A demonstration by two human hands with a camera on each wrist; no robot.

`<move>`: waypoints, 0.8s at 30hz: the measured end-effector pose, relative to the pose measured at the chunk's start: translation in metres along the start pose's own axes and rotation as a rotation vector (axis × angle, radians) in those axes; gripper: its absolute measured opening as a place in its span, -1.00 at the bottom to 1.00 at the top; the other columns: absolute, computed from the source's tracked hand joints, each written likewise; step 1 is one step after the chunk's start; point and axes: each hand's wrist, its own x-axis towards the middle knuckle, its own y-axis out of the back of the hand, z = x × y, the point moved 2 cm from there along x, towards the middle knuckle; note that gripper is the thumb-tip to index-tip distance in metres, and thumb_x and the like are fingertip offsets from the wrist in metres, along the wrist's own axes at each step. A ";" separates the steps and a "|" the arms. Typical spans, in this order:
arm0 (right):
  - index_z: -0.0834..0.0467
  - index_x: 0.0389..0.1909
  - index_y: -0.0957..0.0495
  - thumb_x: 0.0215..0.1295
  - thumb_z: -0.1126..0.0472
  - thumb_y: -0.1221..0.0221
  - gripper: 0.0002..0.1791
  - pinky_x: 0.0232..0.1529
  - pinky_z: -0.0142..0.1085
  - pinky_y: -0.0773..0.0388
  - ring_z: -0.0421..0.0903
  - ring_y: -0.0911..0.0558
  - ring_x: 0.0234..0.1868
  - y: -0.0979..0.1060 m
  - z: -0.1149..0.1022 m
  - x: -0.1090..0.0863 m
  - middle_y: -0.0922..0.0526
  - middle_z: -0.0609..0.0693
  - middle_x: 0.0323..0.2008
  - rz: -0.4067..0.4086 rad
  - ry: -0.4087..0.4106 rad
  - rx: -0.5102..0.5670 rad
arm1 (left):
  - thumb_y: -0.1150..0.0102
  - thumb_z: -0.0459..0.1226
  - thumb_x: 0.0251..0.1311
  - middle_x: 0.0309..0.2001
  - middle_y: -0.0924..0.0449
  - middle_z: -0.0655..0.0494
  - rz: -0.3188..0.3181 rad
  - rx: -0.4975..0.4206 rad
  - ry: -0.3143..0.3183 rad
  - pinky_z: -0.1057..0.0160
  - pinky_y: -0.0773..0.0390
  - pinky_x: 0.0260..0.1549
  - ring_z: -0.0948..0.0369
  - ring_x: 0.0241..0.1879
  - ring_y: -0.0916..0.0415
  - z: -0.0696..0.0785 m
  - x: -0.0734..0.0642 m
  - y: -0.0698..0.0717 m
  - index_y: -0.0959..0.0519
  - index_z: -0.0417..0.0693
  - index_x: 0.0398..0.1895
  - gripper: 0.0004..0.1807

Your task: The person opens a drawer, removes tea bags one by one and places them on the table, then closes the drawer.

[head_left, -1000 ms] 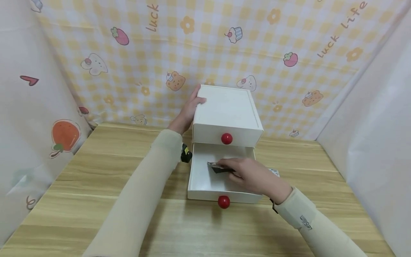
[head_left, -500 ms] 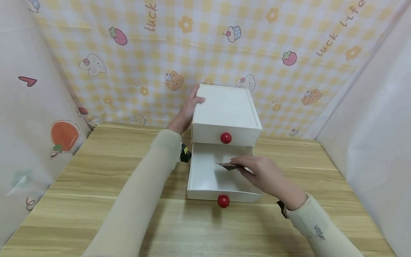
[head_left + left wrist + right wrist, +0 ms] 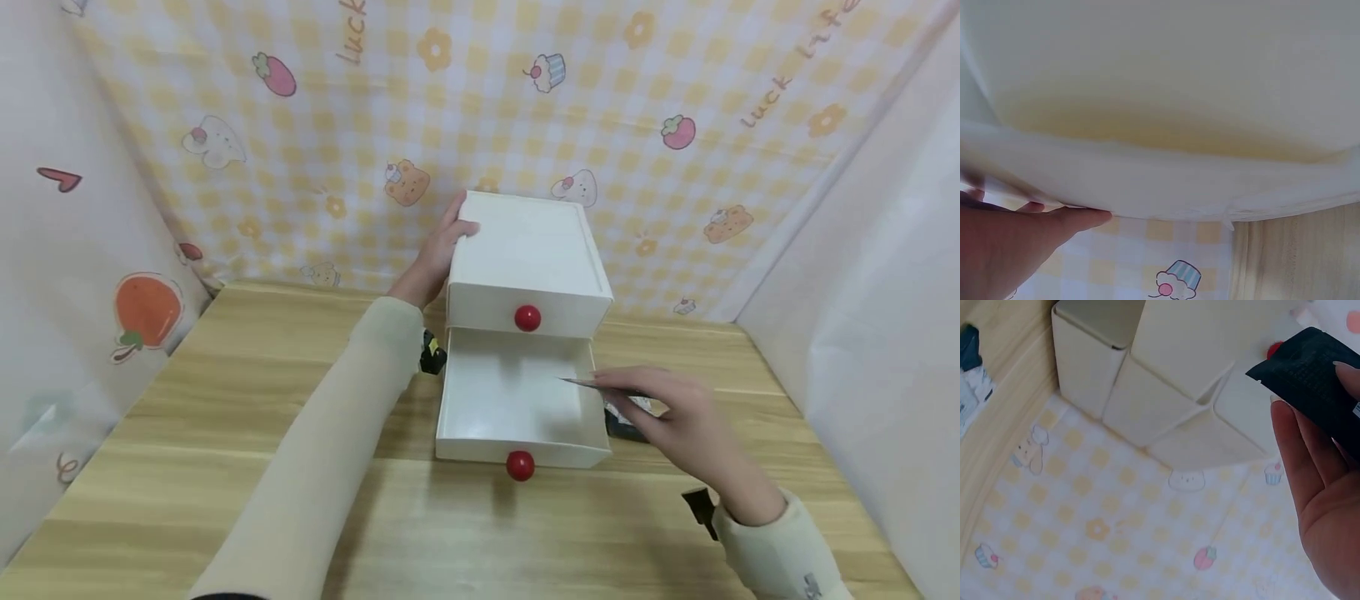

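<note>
A white two-drawer box [image 3: 528, 246] stands on the table, its lower drawer [image 3: 487, 404] pulled out and its upper drawer closed. My left hand [image 3: 433, 257] rests against the box's rear left edge, the thumb lying over the top. Between thumb and fingers, my right hand [image 3: 693, 421] pinches a flat dark packet [image 3: 1307, 381]. In the head view this packet shows almost edge-on, over the drawer's right wall. Just beneath that hand, a black and white packet [image 3: 626, 421] lies on the table beside the drawer, partly hidden by the fingers.
Each drawer front carries a round red knob [image 3: 520, 466]. A yellow checked cloth [image 3: 300, 167] hangs behind the box. White sheets [image 3: 862, 333] close off both sides of the wooden table [image 3: 247, 400].
My right hand has lifted the dark packet from inside the lower drawer and moved right, to the drawer's right wall. The table packet shows more now. My left hand stays on the box.
</note>
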 end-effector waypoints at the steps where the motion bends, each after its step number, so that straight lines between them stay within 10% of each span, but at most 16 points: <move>1: 0.19 -0.09 -0.75 0.30 0.29 -0.32 -0.81 0.01 -0.63 -0.56 -0.44 -0.69 0.01 0.004 0.000 -0.001 -0.82 0.08 -0.16 0.023 0.006 0.009 | 0.16 -0.13 0.45 0.68 0.28 0.32 0.004 -0.001 0.001 0.04 0.27 0.62 0.24 0.66 0.33 0.000 -0.001 0.001 0.20 0.37 0.65 -0.22; 11: 0.23 -0.19 -0.76 0.40 -0.11 -0.16 -0.54 -0.18 -0.70 -0.56 -0.58 -0.67 -0.10 0.033 0.014 -0.030 -0.83 0.00 -0.20 0.152 -0.072 -0.132 | 0.13 -0.14 0.44 0.68 0.28 0.29 0.003 -0.007 0.005 0.06 0.26 0.62 0.23 0.66 0.33 0.003 0.002 0.000 0.20 0.36 0.66 -0.20; 15: 0.16 -0.03 -0.76 0.26 0.20 -0.36 -0.73 -0.32 -0.73 -0.51 -0.65 -0.63 -0.16 0.039 0.020 -0.042 -0.81 -0.11 -0.13 0.129 -0.137 -0.247 | 0.14 -0.15 0.44 0.68 0.28 0.27 0.001 -0.016 0.000 0.06 0.27 0.62 0.22 0.66 0.33 0.003 0.002 0.001 0.20 0.35 0.66 -0.19; 18: 0.11 -0.01 -0.76 -0.03 0.52 -0.41 -0.49 -0.46 -0.74 -0.38 -0.75 -0.55 -0.25 0.042 0.027 -0.053 -0.81 -0.06 -0.13 0.070 -0.187 -0.297 | 0.14 -0.15 0.44 0.68 0.29 0.28 -0.001 -0.014 -0.001 0.07 0.27 0.62 0.23 0.66 0.33 0.002 0.002 0.001 0.21 0.35 0.66 -0.20; 24: 0.02 0.03 -0.75 0.04 0.51 -0.36 -0.48 -0.45 -0.72 -0.33 -0.70 -0.48 -0.36 0.043 0.042 -0.079 -0.83 0.05 -0.16 -0.067 -0.288 -0.395 | 0.15 -0.15 0.45 0.68 0.29 0.29 -0.002 -0.017 -0.001 0.08 0.27 0.62 0.23 0.66 0.32 0.001 0.002 0.001 0.20 0.35 0.66 -0.21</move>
